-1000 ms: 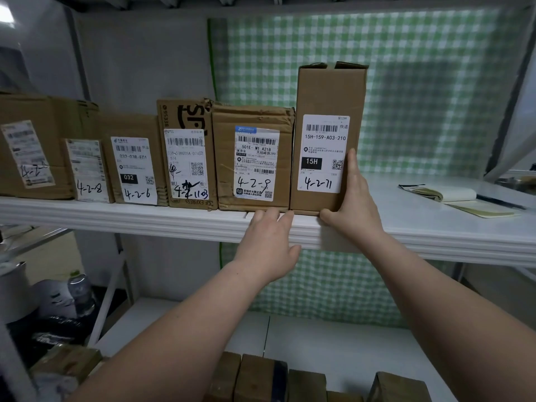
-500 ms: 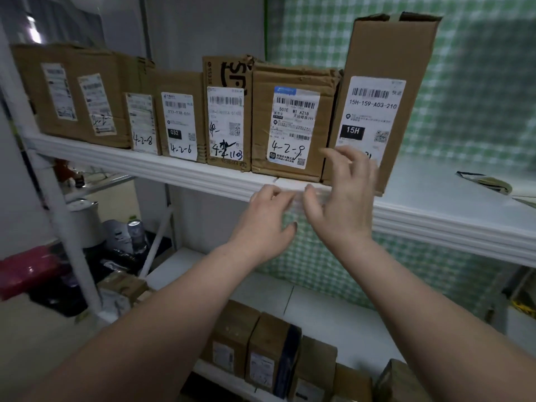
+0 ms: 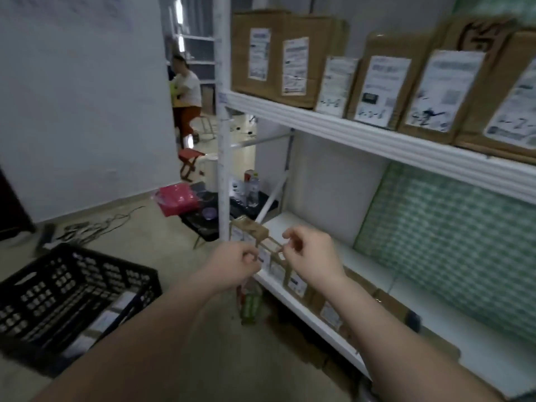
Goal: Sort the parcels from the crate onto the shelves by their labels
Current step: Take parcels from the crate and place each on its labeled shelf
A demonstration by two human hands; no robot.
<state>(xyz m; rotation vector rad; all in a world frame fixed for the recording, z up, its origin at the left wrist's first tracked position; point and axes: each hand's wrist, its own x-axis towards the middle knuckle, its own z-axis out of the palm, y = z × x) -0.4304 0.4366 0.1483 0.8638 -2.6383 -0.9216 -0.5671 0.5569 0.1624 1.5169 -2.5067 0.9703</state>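
Several labelled cardboard parcels (image 3: 380,88) stand in a row on the upper white shelf (image 3: 377,140). More small parcels (image 3: 295,281) line the front of the lower shelf (image 3: 374,274). A black plastic crate (image 3: 66,297) sits on the floor at the lower left, with parcels showing inside it. My left hand (image 3: 232,265) and my right hand (image 3: 313,256) hang in the air in front of the lower shelf, fingers loosely curled, holding nothing. The view is motion-blurred.
A white shelf post (image 3: 223,126) rises just beyond my hands. Behind it on the floor lie a pink bag (image 3: 177,198), bottles, a kettle and cables. A person (image 3: 185,94) sits in the far doorway. A green bottle pack (image 3: 249,300) stands under the lower shelf.
My head has turned left and down, bringing the crate and floor into view. Both hands have come off the upper shelf edge and dropped to the level of the lower shelf.
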